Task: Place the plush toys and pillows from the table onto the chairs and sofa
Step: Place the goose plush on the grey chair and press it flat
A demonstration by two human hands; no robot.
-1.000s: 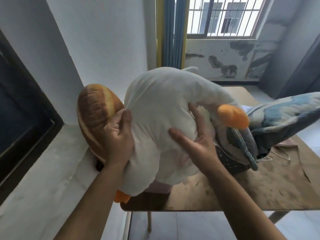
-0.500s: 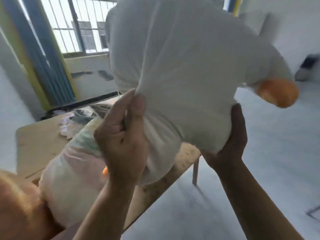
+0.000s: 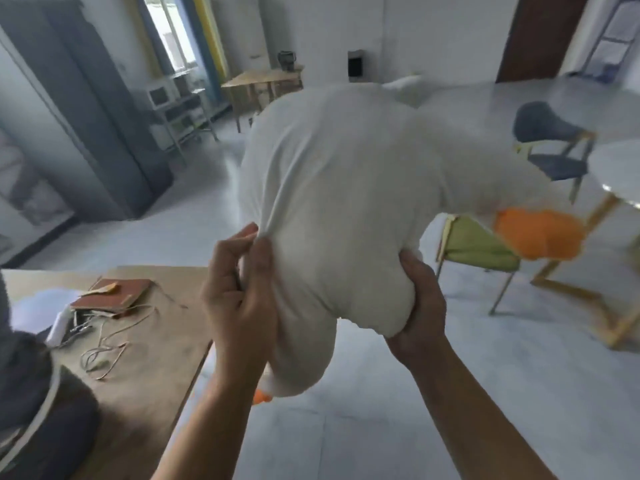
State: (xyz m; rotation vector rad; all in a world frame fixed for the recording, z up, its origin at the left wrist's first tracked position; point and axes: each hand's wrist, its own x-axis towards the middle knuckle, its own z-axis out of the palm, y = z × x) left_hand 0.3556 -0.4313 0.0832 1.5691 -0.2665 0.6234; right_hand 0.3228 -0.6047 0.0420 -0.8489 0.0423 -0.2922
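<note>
We carry the white plush goose [image 3: 346,202] in the air, clear of the counter [image 3: 149,341]; our left hand [image 3: 239,299] pinches its fabric, our right hand [image 3: 420,306] cups its underside. Probably best lowered body-first onto the green chair [image 3: 478,245], keeping both hands gripping until it settles

The white plush goose [image 3: 346,209] hides the right hand's [image 3: 420,303] fingers, which sink into its underside, and covers most of the green chair [image 3: 474,245] behind it. Its orange beak [image 3: 538,233] is smeared by motion blur. A dark cushion [image 3: 38,403] at the worktop's [image 3: 149,375] near left corner is cut off by the picture's edge.
</note>
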